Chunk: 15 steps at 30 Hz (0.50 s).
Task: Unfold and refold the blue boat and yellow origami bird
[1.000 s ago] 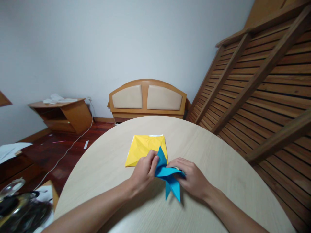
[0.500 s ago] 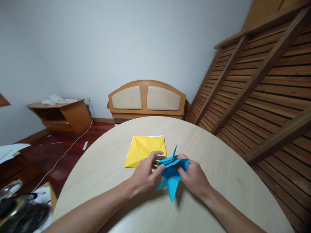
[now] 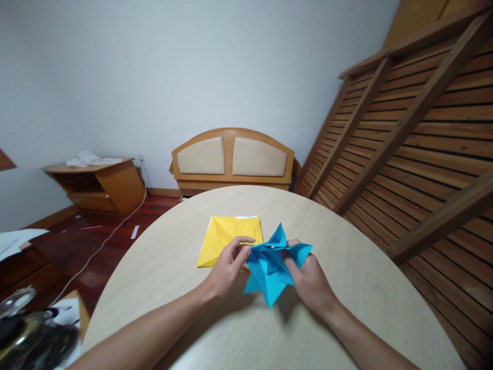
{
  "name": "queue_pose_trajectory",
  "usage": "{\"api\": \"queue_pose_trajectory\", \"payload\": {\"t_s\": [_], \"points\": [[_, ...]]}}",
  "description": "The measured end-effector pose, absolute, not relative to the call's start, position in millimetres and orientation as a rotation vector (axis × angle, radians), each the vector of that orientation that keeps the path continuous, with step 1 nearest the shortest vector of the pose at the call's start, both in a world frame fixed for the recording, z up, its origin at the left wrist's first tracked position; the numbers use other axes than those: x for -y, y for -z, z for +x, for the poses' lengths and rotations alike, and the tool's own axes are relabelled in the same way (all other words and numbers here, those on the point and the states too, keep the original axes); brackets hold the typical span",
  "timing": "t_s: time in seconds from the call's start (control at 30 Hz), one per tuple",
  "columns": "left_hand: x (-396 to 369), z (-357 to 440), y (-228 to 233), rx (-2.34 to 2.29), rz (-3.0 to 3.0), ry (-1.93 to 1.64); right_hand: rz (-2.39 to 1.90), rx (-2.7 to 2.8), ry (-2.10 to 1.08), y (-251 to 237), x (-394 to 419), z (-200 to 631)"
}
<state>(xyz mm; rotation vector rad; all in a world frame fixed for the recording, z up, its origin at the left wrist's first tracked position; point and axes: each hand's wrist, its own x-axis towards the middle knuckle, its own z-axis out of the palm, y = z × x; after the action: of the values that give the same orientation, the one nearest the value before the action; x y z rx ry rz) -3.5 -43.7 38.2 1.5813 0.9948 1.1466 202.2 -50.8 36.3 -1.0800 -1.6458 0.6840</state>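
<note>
Both of our hands meet near the middle of the round counter, and between them we hold a blue folded paper figure lifted just off the wood. Our left hand comes in from seven o'clock and pinches the figure's left edge between thumb and forefinger, the other fingers curled under. Our right hand comes in from five o'clock and grips the right side, its fingers tucked behind the paper and the thumb in front, so it is closed on the blue paper too. The figure opens in several pointed flaps: one tip stands up toward twelve o'clock, one spreads toward two o'clock, and one hangs down toward six o'clock.

Just beyond our left hand, at eleven o'clock from the figure, a creased yellow sheet lies flat on the counter, its near corner hidden behind our fingers. A thin white edge shows along its far side.

Further out at twelve o'clock a padded wooden headboard leans at the wall, a low wooden cabinet sits at ten o'clock, and a slatted wooden frame leans at two o'clock.
</note>
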Motion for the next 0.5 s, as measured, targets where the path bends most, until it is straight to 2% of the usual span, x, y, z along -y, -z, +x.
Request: {"api": "queue_pose_trajectory", "payload": {"t_s": [0.23, 0.5], "points": [[40, 0, -30, -0.852, 1.222, -1.155, -1.068, 1.324, -0.899, -32, 49, 204], [39, -4, -23, -0.631, 1.446, -1.279, -0.942, 0.865, -1.113, -39, 42, 201]]}}
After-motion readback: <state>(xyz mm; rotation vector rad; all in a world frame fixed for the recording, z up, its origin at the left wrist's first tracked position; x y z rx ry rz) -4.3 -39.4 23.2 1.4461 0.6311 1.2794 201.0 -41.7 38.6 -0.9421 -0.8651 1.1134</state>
